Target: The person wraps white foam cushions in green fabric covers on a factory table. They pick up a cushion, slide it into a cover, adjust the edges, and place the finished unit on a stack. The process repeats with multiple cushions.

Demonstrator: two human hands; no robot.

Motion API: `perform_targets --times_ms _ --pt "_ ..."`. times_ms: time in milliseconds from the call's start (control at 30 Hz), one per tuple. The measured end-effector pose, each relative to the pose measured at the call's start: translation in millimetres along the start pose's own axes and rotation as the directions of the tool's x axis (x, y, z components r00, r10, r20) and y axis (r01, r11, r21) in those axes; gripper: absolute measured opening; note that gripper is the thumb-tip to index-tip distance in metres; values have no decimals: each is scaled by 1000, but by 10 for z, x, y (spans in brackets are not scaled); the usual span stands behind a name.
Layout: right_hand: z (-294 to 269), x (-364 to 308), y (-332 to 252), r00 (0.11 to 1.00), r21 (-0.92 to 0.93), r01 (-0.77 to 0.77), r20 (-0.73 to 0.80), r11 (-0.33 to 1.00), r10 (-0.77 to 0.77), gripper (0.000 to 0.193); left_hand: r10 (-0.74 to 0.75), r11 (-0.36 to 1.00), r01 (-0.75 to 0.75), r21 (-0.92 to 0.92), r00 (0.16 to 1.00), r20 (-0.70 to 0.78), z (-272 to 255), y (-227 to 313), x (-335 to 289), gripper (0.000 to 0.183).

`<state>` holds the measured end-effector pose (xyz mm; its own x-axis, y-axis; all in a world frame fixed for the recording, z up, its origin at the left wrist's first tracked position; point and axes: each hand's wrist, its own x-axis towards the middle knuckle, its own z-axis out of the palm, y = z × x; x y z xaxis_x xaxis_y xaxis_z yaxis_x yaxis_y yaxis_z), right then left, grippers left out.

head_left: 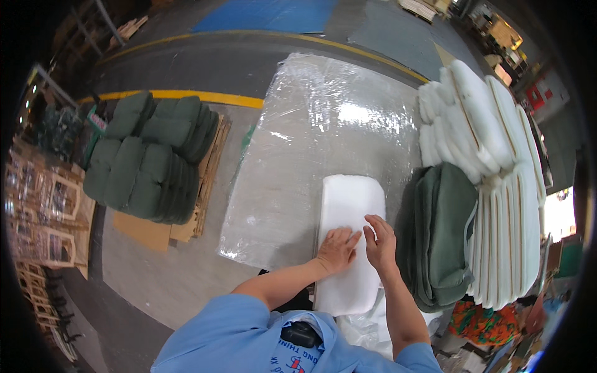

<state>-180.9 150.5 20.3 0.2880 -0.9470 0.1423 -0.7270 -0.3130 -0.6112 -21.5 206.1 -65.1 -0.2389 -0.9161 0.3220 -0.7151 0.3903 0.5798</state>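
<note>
A white, padded cushion insert [353,199] with rounded corners lies lengthwise before me, on the near edge of a table [298,143] covered in clear plastic film. My left hand [339,249] rests on the middle of the cushion, palm down, its fingers stretched out. Just to its right, my right hand [379,240] is raised at the cushion's right edge with fingers apart, and nothing shows in it. Whether its fingertips touch the cushion I cannot tell. A stack of dark green fabric covers [438,236] lies right of the cushion.
White cushion inserts [507,236] are piled at the right, more fluffy white ones [460,118] behind them. At left, dark green cushions [140,174] stand stacked on a wooden pallet [208,180]. Wooden frames [59,199] fill the far left. An orange patterned cloth bundle [484,323] sits lower right.
</note>
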Motion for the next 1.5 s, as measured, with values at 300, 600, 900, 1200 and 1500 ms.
perform_targets --times_ms 300,600,900,1200,1500 --pt "957 1265 -205 933 -437 323 296 839 -205 42 58 990 -52 -133 998 38 -16 -135 -12 56" --pt "1029 2080 4 912 -147 -181 344 972 222 56 65 984 -55 -172 996 56 -25 -223 -31 67" --pt "1070 2008 -82 766 -499 47 575 866 289 56 69 975 -59 -216 997 39 -31 -181 5 67" --pt "385 1244 -380 985 -47 -159 -72 986 156 39 9 990 30 -135 961 276 -39 -201 163 64" --pt "511 -2294 -431 221 323 -827 -566 460 794 55 -175 887 274 -372 944 279 -438 -949 1451 32"
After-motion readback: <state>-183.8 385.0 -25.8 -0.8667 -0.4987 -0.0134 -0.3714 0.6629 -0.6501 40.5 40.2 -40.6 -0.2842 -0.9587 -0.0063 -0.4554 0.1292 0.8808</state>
